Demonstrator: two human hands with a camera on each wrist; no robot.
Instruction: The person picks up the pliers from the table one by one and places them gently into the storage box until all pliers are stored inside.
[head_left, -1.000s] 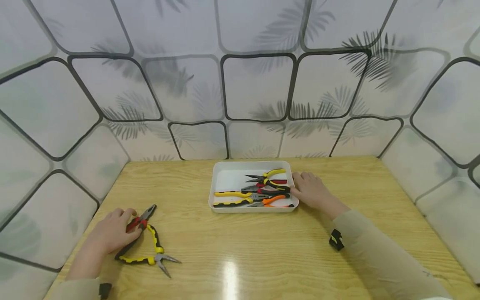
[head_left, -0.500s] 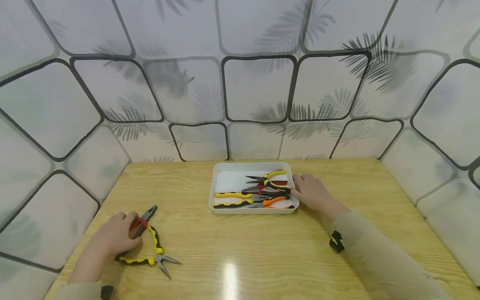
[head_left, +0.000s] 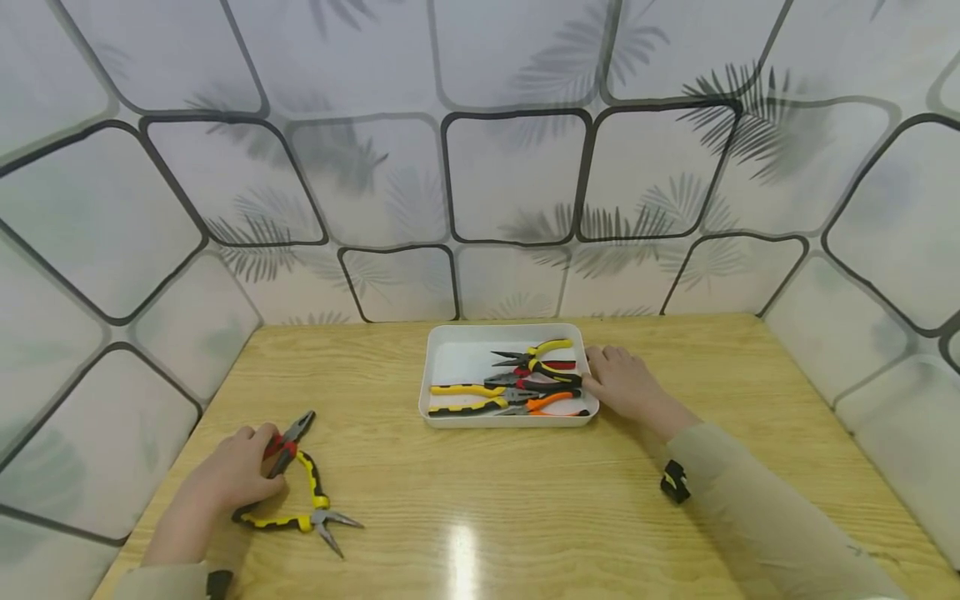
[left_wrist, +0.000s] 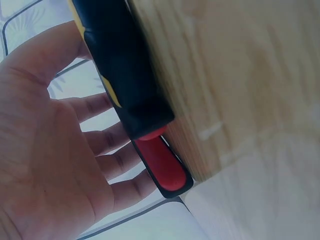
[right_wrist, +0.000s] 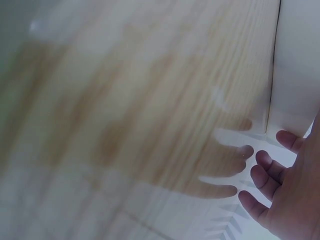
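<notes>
My left hand [head_left: 225,475] holds red-and-black pliers [head_left: 288,442] by the handles, fingers on one side and thumb on the other. The jaws point away over the tabletop. Beside them lie yellow-and-black long-nose pliers [head_left: 311,517] with handles spread; one handle runs beneath the hand. In the left wrist view, fingers [left_wrist: 117,137] reach a red-and-black handle [left_wrist: 162,165], their tips hidden. My right hand [head_left: 626,383] rests at the right end of the white tray [head_left: 453,342], fingers loosely bent, thumb by its wall. Several pliers [head_left: 517,383] lie inside, toward the tray's right and front.
Both hands work on a wooden table [head_left: 420,492] with a glossy light reflection near its front. Patterned fabric walls [head_left: 517,175] rise behind the table and along both sides. A black strap [head_left: 673,481] sits on the right sleeve.
My left hand has shifted slightly back and lower, baring more of the red-and-black handles. The pliers, the tray and my right hand look almost unmoved.
</notes>
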